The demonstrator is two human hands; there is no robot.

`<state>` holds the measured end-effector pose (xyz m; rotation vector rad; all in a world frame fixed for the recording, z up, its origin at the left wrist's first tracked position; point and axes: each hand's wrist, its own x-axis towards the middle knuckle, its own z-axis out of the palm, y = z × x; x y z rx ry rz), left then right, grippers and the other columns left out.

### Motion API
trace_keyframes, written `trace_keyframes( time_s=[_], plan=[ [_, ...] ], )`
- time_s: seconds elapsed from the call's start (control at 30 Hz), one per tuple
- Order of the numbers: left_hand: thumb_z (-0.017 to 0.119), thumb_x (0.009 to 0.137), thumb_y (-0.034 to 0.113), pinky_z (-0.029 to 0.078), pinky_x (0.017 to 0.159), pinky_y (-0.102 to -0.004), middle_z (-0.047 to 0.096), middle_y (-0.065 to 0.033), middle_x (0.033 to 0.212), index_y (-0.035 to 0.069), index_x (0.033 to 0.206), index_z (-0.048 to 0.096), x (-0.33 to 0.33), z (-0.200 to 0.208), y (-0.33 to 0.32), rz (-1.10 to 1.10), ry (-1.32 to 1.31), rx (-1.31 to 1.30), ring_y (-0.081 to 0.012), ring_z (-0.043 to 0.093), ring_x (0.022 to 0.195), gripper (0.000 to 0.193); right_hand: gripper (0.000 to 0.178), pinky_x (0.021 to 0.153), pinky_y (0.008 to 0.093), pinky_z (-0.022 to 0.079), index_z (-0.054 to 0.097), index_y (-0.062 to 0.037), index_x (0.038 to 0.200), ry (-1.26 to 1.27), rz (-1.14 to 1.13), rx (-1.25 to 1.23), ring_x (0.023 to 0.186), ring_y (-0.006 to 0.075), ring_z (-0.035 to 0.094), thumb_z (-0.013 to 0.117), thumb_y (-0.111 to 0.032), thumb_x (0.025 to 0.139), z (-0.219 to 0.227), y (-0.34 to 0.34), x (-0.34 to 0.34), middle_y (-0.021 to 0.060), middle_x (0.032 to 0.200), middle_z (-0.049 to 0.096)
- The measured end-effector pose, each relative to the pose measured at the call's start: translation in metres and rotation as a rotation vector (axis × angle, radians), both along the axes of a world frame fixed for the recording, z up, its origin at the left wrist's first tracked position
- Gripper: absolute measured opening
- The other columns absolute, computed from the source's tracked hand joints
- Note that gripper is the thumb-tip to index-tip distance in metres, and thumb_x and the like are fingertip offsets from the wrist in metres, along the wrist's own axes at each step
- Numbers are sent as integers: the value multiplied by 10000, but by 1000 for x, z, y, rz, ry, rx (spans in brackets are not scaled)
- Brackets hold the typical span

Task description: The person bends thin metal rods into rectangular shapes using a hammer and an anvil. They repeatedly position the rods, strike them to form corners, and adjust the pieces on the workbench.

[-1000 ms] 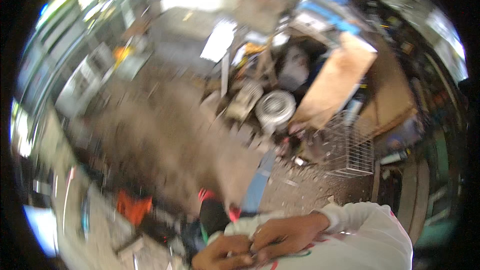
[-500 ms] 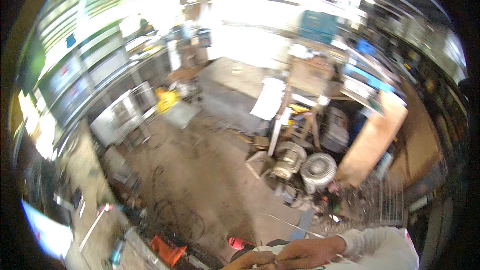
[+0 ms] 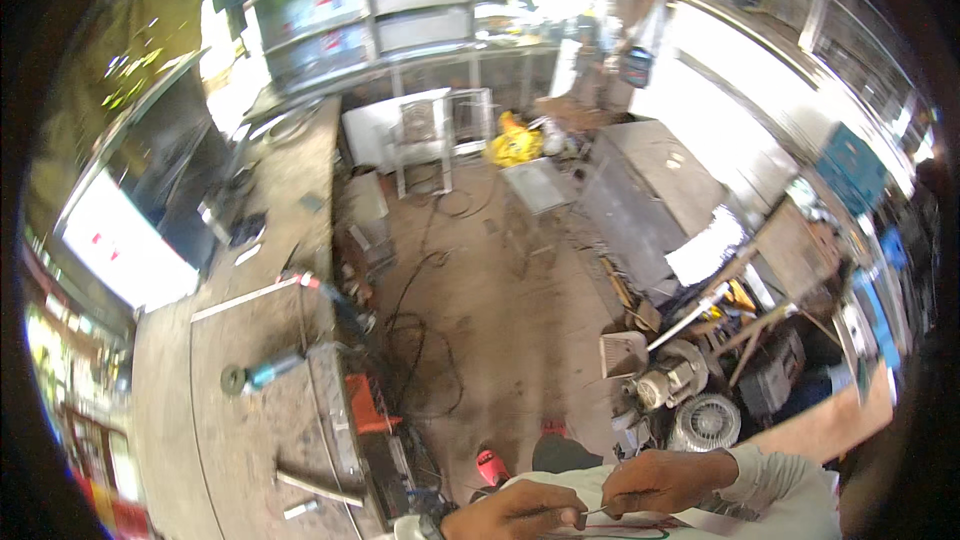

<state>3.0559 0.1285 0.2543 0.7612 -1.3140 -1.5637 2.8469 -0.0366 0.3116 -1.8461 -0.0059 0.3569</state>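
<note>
Both hands are low in the view, in front of my light shirt. My left hand (image 3: 518, 508) has its thumb and fingers pinched together. Close by, my right hand (image 3: 668, 483) is also closed in a pinch, its fingertips a short gap from the left ones. A thin, stick-like piece (image 3: 596, 511) seems to run between the fingertips; it is too small to name. Below the hands I see my red shoes (image 3: 490, 466) on the floor.
A long workbench (image 3: 165, 420) on the left holds a hammer (image 3: 318, 486) and a teal power tool (image 3: 275, 371). An orange-red piece (image 3: 370, 405) sits at its edge. Black cable (image 3: 460, 365) lies on the floor. Motors (image 3: 706, 424), boards and a grey cabinet (image 3: 640, 210) line the right.
My view has turned left, bringing more of the workbench into sight. The hands, close together before, are now slightly apart at the fingertips.
</note>
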Motion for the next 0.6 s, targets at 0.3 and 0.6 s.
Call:
trace_keyframes(
  time_s=[0.3, 0.6],
  plan=[
    [508, 1107, 343, 364, 643, -329, 413, 28, 712, 15, 863, 549, -24, -19, -22, 301, 211, 122, -105, 394, 711, 411, 281, 591, 382, 452, 628, -5, 872, -61, 299, 144, 632, 274, 598, 621, -235, 1035, -44, -93, 62, 119, 736, 608],
    [507, 1107, 290, 487, 824, -334, 698, -87, 939, -33, 1137, 666, -96, -44, -62, 793, 166, 304, -134, 585, 871, 362, 275, 553, 407, 429, 585, -15, 833, 62, 708, 136, 591, 329, 582, 590, -191, 1045, -53, -141, 113, 152, 671, 533]
  ],
)
